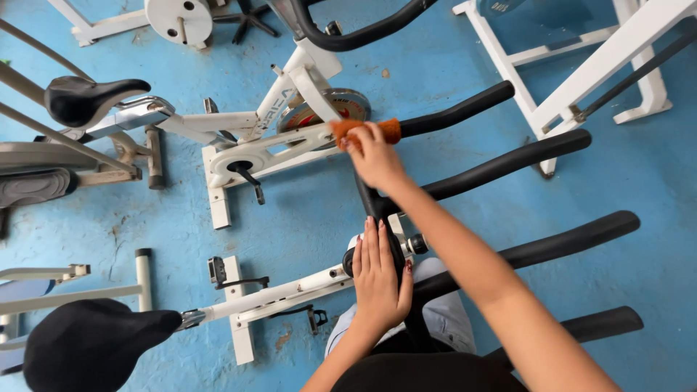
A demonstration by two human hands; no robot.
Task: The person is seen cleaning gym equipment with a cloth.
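Observation:
My right hand (374,156) is stretched forward and presses an orange cloth (388,129) against the inner end of a black padded handlebar (465,110) of a white exercise bike (250,149). My left hand (377,279) lies flat, fingers together, on the black handlebar stem (374,203) of the nearer white exercise bike (276,297). It holds nothing. Three more black handlebar grips, among them one at mid height (508,163) and a lower one (573,236), run out to the right under my right forearm.
Black saddles sit at the upper left (87,98) and lower left (91,345). Another bike's curved black bar (348,36) is at the top. A white metal frame (581,87) stands at the upper right on the blue painted floor (312,210). More machines crowd the left edge.

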